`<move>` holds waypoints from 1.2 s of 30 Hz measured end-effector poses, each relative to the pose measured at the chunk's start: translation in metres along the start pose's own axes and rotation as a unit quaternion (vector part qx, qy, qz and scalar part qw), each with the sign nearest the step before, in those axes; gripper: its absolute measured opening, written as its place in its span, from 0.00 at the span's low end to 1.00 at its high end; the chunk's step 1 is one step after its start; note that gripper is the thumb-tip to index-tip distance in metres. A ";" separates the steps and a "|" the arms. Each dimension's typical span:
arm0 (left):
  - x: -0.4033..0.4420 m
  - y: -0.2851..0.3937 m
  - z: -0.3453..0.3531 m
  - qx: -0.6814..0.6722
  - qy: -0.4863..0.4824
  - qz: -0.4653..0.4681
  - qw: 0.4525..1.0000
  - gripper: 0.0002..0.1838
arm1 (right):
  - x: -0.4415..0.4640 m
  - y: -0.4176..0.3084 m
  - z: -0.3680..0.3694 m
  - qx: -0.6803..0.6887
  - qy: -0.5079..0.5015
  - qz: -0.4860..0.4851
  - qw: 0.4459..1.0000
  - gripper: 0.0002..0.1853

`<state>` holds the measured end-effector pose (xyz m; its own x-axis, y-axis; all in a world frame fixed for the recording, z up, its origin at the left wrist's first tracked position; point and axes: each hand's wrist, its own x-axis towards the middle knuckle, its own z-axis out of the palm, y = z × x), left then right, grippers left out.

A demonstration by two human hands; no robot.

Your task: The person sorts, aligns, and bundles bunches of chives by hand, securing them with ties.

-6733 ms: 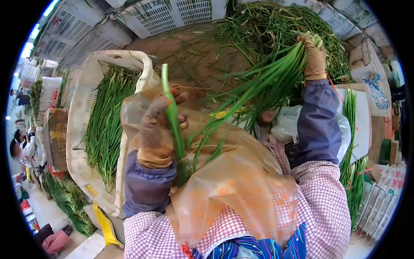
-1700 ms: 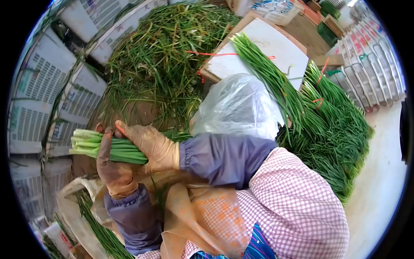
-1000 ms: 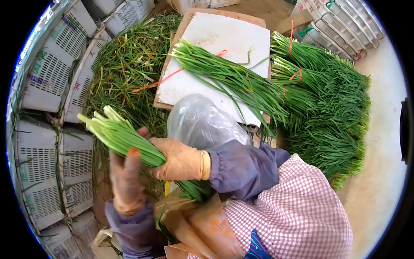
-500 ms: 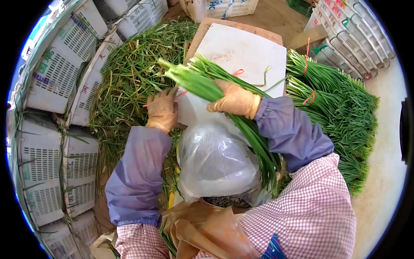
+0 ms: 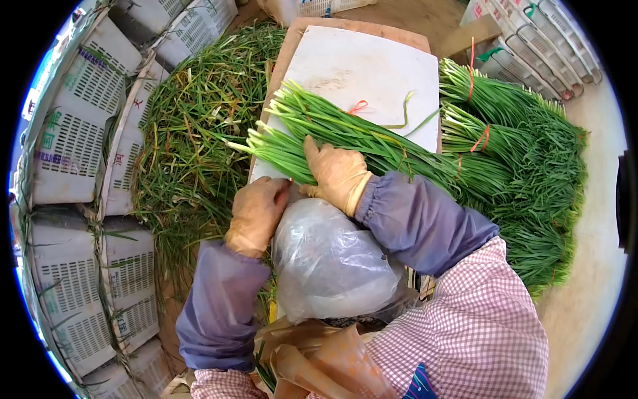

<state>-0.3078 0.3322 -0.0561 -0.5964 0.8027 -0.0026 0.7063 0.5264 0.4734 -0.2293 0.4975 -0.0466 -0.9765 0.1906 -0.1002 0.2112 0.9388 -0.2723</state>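
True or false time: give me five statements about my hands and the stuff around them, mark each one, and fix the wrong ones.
1. The right hand is on green stalks lying on the white board. True.
2. The left hand is inside a crate. False: the left hand is by the board's near left corner.
3. Red-tied bundles lie right of the board. True.
4. Clear plastic sits beyond the board. False: the clear plastic is on the near side.
5. Slotted crates stand at left. True.

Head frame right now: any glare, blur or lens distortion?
Head view: strong fisheye bending, seen in the crates; black corners; blue fringe at the left edge; bright glare on the plastic bag; left hand and right hand look reasonably sharp.
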 end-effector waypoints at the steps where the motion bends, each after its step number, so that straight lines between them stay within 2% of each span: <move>1: -0.003 0.001 -0.008 -0.042 -0.031 -0.008 0.999 0.12 | -0.006 -0.001 -0.006 -0.041 0.011 0.007 0.999 0.44; 2: -0.008 -0.003 -0.012 -0.041 -0.032 -0.008 0.999 0.12 | -0.013 0.002 -0.016 -0.040 0.011 0.007 0.999 0.44; 4: -0.014 -0.008 -0.019 -0.085 0.002 -0.037 0.996 0.15 | -0.026 0.016 -0.034 0.013 0.103 -0.035 0.994 0.33; 6: -0.017 -0.010 -0.027 -0.129 0.000 -0.076 0.989 0.16 | -0.021 0.044 -0.035 0.116 0.217 -0.100 0.964 0.19; 7: -0.019 -0.019 -0.026 -0.118 0.031 -0.059 0.991 0.15 | -0.012 0.051 -0.041 0.206 0.216 -0.071 0.952 0.11; 8: -0.020 -0.023 -0.026 -0.105 0.064 -0.041 0.992 0.15 | 0.003 0.062 -0.038 0.234 0.241 -0.094 0.937 0.09; 11: -0.018 -0.018 -0.026 -0.111 0.092 -0.063 0.988 0.14 | 0.041 0.072 -0.031 0.232 0.199 -0.082 0.949 0.09; 13: -0.017 -0.016 -0.022 -0.128 0.104 -0.065 0.984 0.13 | 0.060 0.067 -0.022 0.173 0.206 -0.172 0.947 0.09; 14: -0.017 -0.015 -0.021 -0.127 0.106 -0.069 0.984 0.13 | 0.067 0.064 -0.018 0.175 0.204 -0.176 0.947 0.09; 16: -0.017 -0.015 -0.019 -0.129 0.119 -0.065 0.982 0.13 | 0.077 0.057 -0.013 -0.043 0.156 -0.103 0.982 0.10; 18: -0.017 -0.016 -0.021 -0.129 0.124 -0.065 0.982 0.13 | 0.082 0.059 -0.013 -0.027 0.145 -0.090 0.985 0.11; 20: -0.015 -0.016 -0.023 -0.139 0.152 -0.056 0.977 0.12 | 0.087 0.068 -0.012 0.103 0.133 -0.076 0.983 0.10; 22: -0.012 -0.014 -0.026 -0.166 0.152 -0.073 0.972 0.12 | 0.090 0.077 -0.016 0.120 0.149 -0.083 0.978 0.09; 24: -0.007 -0.010 -0.030 -0.193 0.150 -0.087 0.966 0.12 | 0.093 0.085 -0.026 0.288 0.064 -0.011 0.955 0.08; 26: 0.002 -0.002 -0.033 -0.412 0.121 -0.189 0.883 0.12 | 0.091 0.086 -0.035 0.334 0.083 -0.005 0.939 0.08; 27: 0.011 0.004 -0.041 -0.456 0.088 -0.227 0.856 0.14 | 0.088 0.082 -0.043 0.428 0.022 0.035 0.903 0.07; 28: 0.020 0.009 -0.044 -0.458 0.087 -0.228 0.855 0.14 | 0.084 0.075 -0.055 0.515 -0.039 0.076 0.853 0.07; 30: 0.040 0.020 -0.047 -0.578 0.042 -0.266 0.770 0.16 | 0.063 0.056 -0.066 0.501 -0.049 0.076 0.861 0.07; 32: 0.060 0.025 -0.044 -0.578 0.038 -0.284 0.764 0.17 | 0.050 0.041 -0.062 0.499 -0.068 0.064 0.861 0.10; 34: 0.078 0.018 -0.031 -0.617 0.003 -0.303 0.727 0.15 | 0.041 0.030 -0.039 0.400 0.014 -0.052 0.915 0.11; 36: 0.086 0.010 -0.019 -0.617 -0.014 -0.307 0.724 0.12 | 0.023 0.019 -0.035 0.341 0.014 -0.101 0.934 0.11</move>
<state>-0.3596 0.4015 -0.0350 -0.6338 0.5375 -0.5562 -0.5782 0.1485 0.8023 -0.2488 0.5299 -0.0205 -0.9981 0.0451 0.0414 -0.0093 0.5565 -0.8308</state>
